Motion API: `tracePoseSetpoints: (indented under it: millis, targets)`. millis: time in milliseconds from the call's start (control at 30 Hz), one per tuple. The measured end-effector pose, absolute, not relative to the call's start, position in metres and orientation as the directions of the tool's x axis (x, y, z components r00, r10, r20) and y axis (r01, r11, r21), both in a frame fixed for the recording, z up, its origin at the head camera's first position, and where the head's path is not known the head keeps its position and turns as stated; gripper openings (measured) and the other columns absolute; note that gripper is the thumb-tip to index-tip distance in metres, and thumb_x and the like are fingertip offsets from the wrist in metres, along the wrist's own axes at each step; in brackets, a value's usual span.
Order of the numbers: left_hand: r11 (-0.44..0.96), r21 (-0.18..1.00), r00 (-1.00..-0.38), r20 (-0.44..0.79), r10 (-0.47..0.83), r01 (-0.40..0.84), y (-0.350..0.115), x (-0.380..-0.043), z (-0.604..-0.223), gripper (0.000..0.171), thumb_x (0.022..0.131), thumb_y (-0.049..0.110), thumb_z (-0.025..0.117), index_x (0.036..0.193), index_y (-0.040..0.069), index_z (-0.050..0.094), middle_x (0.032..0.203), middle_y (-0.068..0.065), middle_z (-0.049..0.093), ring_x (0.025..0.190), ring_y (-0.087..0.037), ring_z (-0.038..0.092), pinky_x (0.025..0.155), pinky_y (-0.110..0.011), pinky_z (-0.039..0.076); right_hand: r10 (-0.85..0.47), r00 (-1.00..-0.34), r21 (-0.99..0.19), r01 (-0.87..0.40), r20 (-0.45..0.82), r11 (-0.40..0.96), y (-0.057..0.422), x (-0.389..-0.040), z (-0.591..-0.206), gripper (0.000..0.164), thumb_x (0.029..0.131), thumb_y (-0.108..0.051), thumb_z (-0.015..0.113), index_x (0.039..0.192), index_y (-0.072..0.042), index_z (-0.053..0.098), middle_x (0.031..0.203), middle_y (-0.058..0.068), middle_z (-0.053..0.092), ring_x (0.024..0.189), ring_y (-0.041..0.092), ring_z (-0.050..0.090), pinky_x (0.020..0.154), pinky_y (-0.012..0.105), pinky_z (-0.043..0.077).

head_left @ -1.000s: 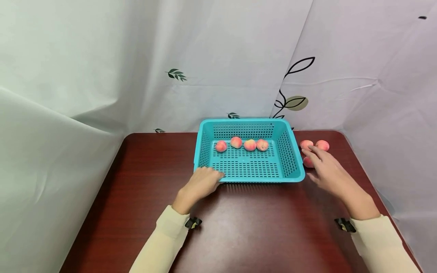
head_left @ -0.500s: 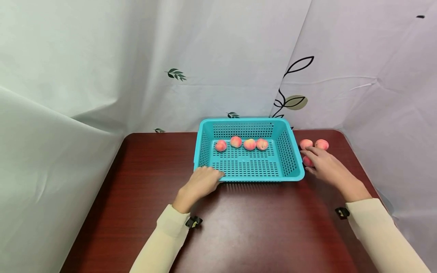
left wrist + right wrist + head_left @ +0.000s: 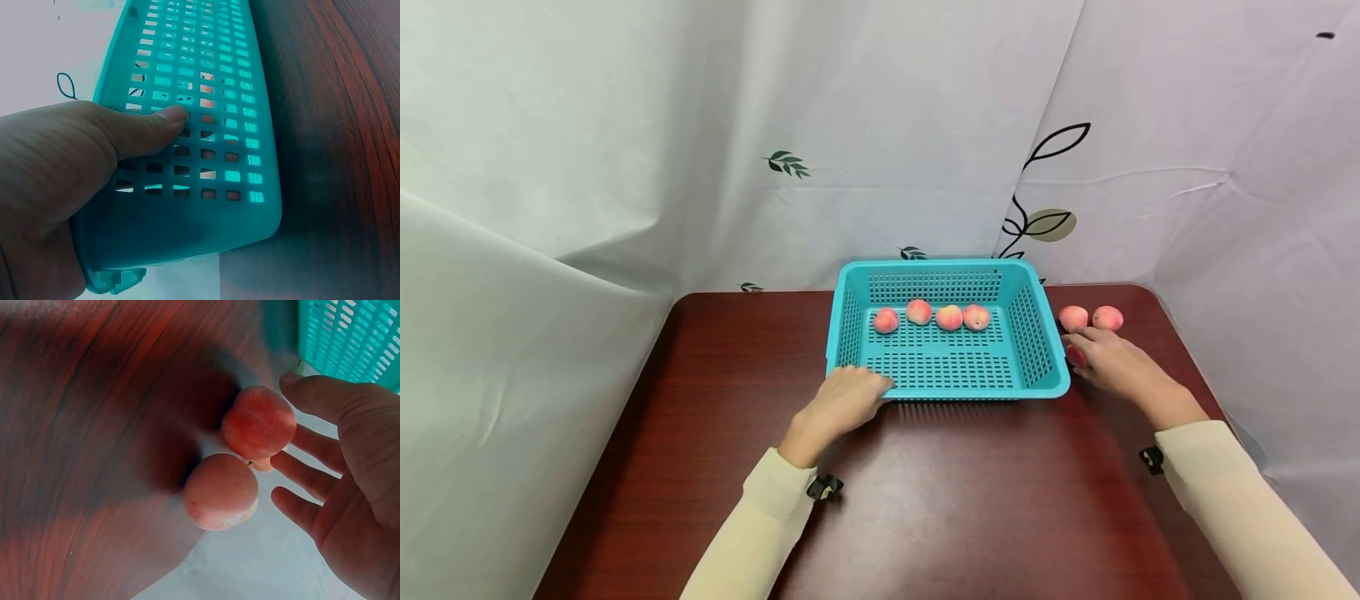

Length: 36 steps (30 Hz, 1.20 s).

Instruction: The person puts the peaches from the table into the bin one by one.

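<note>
In the head view my left hand (image 3: 846,398) grips the near left rim of a turquoise plastic basket (image 3: 940,394). Its thumb lies along the outer perforated wall in the left wrist view, while the fingers are largely hidden behind that wall. Right of the basket, my right hand (image 3: 1112,362) reaches around a red peach (image 3: 1077,357) on the table. Seen from the right wrist, thumb and fingers are spread about that peach (image 3: 259,423), the thumb tip close to its side. Just beyond the hand lie two more peaches, one on the left (image 3: 1073,318) and one on the right (image 3: 1107,318).
Several peaches, among them a yellowish one (image 3: 949,317), sit in a row on the basket floor. The dark red wooden table (image 3: 730,375) ends at a pale curtain (image 3: 880,150) with leaf prints behind and at both sides.
My right hand has moved slightly left and down around the near peach, uncovering the two peaches behind it. The left hand and the basket stay in place.
</note>
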<state>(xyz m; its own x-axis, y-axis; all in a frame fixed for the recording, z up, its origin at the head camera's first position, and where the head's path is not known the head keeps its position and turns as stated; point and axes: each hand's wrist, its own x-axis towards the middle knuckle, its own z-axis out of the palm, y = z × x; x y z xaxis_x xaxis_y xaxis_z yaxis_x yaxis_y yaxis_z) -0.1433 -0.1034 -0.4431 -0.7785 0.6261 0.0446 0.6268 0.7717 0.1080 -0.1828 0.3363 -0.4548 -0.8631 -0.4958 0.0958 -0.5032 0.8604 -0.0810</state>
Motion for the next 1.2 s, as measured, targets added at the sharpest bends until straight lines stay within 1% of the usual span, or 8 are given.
tracePoseSetpoints:
  millis: [233, 367, 500, 733, 900, 1067, 1200]
  targets:
    - [0.766, 0.11, -0.772, 0.029, 0.635, 0.634, -0.103, -0.144, -0.441, 0.021, 0.099, 0.012, 0.068, 0.079, 0.019, 0.065, 0.058, 0.003, 0.047, 0.054, -0.013, 0.041, 0.05, -0.027, 0.026, -0.477, -0.878, -0.089, -0.478, 0.043, 0.874, 0.338, -0.188, -0.456, 0.043, 0.082, -0.008, 0.085, 0.121, -0.001, 0.068, 0.113, 0.021, 0.069, 0.099, 0.036, 0.067, 0.085, 0.056, 0.059]
    - [0.756, 0.101, -0.762, 0.04, 0.647, 0.647, -0.103, -0.145, -0.44, 0.022, 0.099, 0.009, 0.066, 0.079, 0.019, 0.063, 0.059, 0.003, 0.048, 0.053, -0.013, 0.042, 0.049, -0.028, 0.027, -0.474, -0.88, -0.099, -0.474, 0.02, 0.875, 0.34, -0.19, -0.458, 0.038, 0.085, -0.007, 0.082, 0.121, -0.003, 0.069, 0.114, 0.02, 0.069, 0.101, 0.036, 0.067, 0.086, 0.057, 0.058]
    - [0.748, 0.088, -0.752, 0.049, 0.657, 0.658, -0.103, -0.145, -0.441, 0.022, 0.098, 0.008, 0.065, 0.079, 0.018, 0.062, 0.059, 0.003, 0.047, 0.053, -0.013, 0.041, 0.048, -0.027, 0.026, -0.468, -0.884, -0.107, -0.466, 0.003, 0.878, 0.34, -0.191, -0.461, 0.036, 0.087, -0.006, 0.08, 0.121, -0.002, 0.069, 0.114, 0.02, 0.069, 0.1, 0.038, 0.067, 0.087, 0.058, 0.057]
    - [0.743, 0.076, -0.747, 0.044, 0.664, 0.665, -0.104, -0.144, -0.441, 0.018, 0.099, 0.009, 0.065, 0.083, 0.017, 0.062, 0.058, 0.003, 0.044, 0.052, -0.013, 0.037, 0.048, -0.027, 0.023, -0.481, -0.877, -0.112, -0.479, 0.014, 0.871, 0.339, -0.194, -0.465, 0.03, 0.086, -0.004, 0.08, 0.114, 0.0, 0.069, 0.104, 0.018, 0.07, 0.092, 0.035, 0.067, 0.086, 0.055, 0.059]
    - [0.741, 0.075, -0.745, 0.043, 0.666, 0.667, -0.105, -0.144, -0.442, 0.017, 0.098, 0.008, 0.065, 0.083, 0.017, 0.063, 0.059, 0.003, 0.046, 0.052, -0.013, 0.037, 0.047, -0.027, 0.023, -0.462, -0.887, -0.101, -0.459, -0.01, 0.883, 0.338, -0.195, -0.467, 0.029, 0.088, -0.007, 0.079, 0.114, -0.001, 0.069, 0.106, 0.019, 0.069, 0.097, 0.038, 0.067, 0.083, 0.059, 0.058]
    - [0.741, 0.079, -0.745, 0.047, 0.666, 0.667, -0.105, -0.144, -0.443, 0.016, 0.098, 0.011, 0.067, 0.084, 0.017, 0.063, 0.059, 0.003, 0.047, 0.052, -0.013, 0.04, 0.047, -0.026, 0.025, -0.483, -0.876, -0.094, -0.48, -0.002, 0.872, 0.337, -0.195, -0.469, 0.03, 0.088, -0.007, 0.079, 0.115, 0.0, 0.07, 0.109, 0.021, 0.07, 0.102, 0.039, 0.068, 0.086, 0.058, 0.057]
    - [0.744, 0.081, -0.748, 0.046, 0.662, 0.664, -0.105, -0.144, -0.443, 0.015, 0.098, 0.012, 0.067, 0.084, 0.017, 0.064, 0.06, 0.003, 0.049, 0.052, -0.013, 0.042, 0.048, -0.026, 0.026, -0.494, -0.869, -0.092, -0.493, 0.012, 0.865, 0.337, -0.197, -0.471, 0.031, 0.087, -0.008, 0.08, 0.115, 0.001, 0.07, 0.108, 0.02, 0.07, 0.102, 0.039, 0.068, 0.088, 0.058, 0.057]
